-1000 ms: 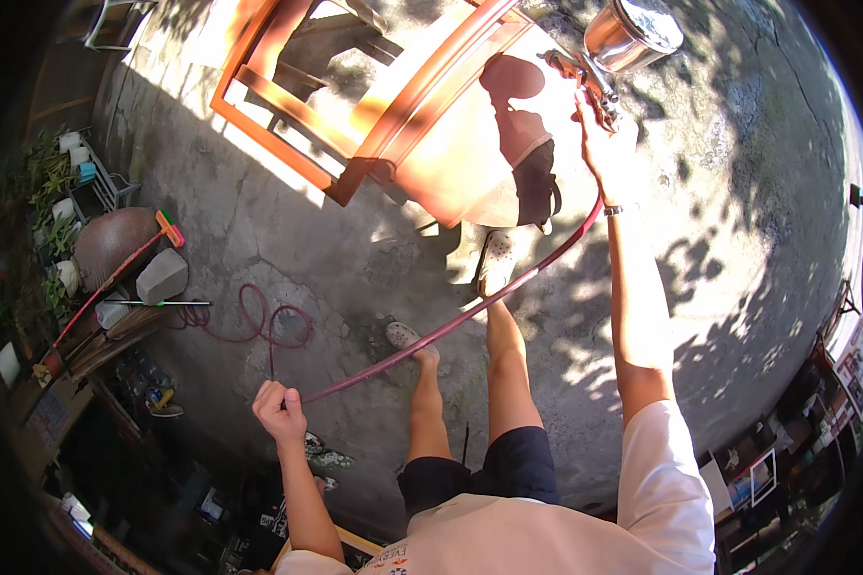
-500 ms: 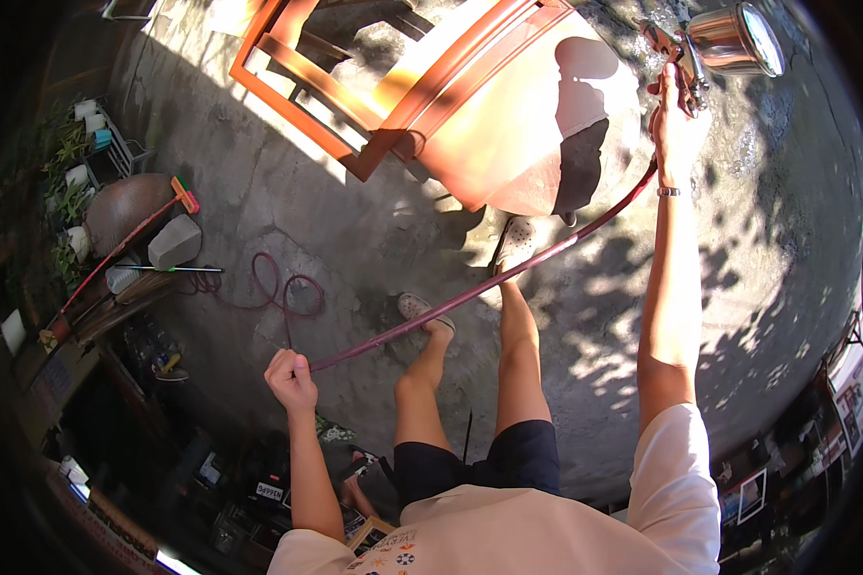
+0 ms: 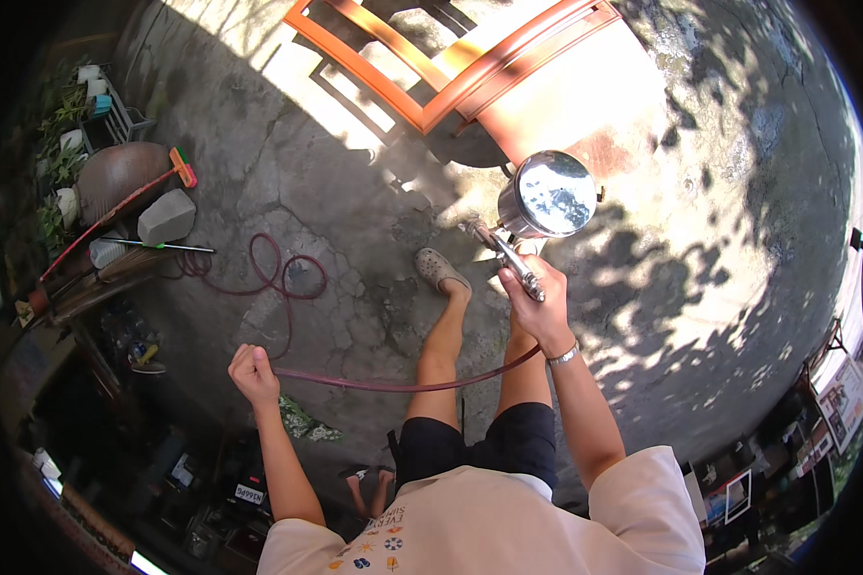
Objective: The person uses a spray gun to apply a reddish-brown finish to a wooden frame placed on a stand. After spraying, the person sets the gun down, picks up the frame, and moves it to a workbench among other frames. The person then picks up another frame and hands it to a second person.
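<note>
My right hand (image 3: 539, 305) is closed around the handle of a spray gun (image 3: 508, 251) with a shiny metal cup (image 3: 547, 196) on top. A dark red hose (image 3: 403, 386) hangs from the gun hand in a low curve across my legs. Its other end runs into my left hand (image 3: 254, 374), which is closed on it. Beyond the gun lies an orange-brown wooden piece (image 3: 431, 96) with an open frame and a broad solid panel (image 3: 585, 86), partly cut off by the top edge.
More hose lies in loops (image 3: 283, 273) on the grey concrete floor (image 3: 221, 172). At the left are a stone block (image 3: 168, 217), a round brown pot (image 3: 125, 182), a broom (image 3: 115, 287) and potted plants (image 3: 62, 172). Another person's feet (image 3: 369, 474) show behind me.
My right hand has drawn the spray gun back from the far right toward my body. The hose has slackened into a sag. My left hand has moved slightly left, still holding it.
</note>
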`<state>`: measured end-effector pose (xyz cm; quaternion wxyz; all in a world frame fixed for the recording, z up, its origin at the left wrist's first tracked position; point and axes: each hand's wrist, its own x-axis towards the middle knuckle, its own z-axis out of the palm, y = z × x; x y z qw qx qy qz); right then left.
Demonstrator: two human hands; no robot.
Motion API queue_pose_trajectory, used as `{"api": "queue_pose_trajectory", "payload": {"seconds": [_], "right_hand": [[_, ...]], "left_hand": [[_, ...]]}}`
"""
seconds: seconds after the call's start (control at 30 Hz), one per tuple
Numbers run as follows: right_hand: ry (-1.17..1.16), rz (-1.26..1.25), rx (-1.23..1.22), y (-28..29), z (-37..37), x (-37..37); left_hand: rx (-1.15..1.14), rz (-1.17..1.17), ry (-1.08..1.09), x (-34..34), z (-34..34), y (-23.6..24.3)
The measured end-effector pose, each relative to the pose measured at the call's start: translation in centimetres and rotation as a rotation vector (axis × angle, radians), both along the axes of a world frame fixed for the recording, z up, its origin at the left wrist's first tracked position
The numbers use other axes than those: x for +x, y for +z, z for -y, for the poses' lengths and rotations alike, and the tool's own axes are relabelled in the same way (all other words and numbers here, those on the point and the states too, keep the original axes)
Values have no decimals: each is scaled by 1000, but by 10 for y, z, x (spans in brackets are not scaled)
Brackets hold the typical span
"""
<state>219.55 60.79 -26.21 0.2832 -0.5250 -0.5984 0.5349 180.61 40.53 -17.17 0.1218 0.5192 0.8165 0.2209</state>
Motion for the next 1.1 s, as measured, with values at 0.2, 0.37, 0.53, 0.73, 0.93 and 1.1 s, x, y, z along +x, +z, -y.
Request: {"api": "queue_pose_trajectory", "payload": {"seconds": [0.2,0.37,0.53,0.73,0.93,1.1], "right_hand": [[8,102,-74,48,-3,-33],[-198,238,-8,27,-83,-15],[-260,205,-99,-9,-170,37],[-376,584,-14,-34,-281,97],[-530,548,188,-34,-385,158],[-675,429,270,-6,-410,153]], "left_hand": [[35,41,34,-20,17,10],[50,54,40,2,-8,9],[34,80,34,35,-46,0],[30,142,10,77,-102,-15],[0,197,-73,118,-156,-20],[-5,194,-68,121,-158,-24]]}}
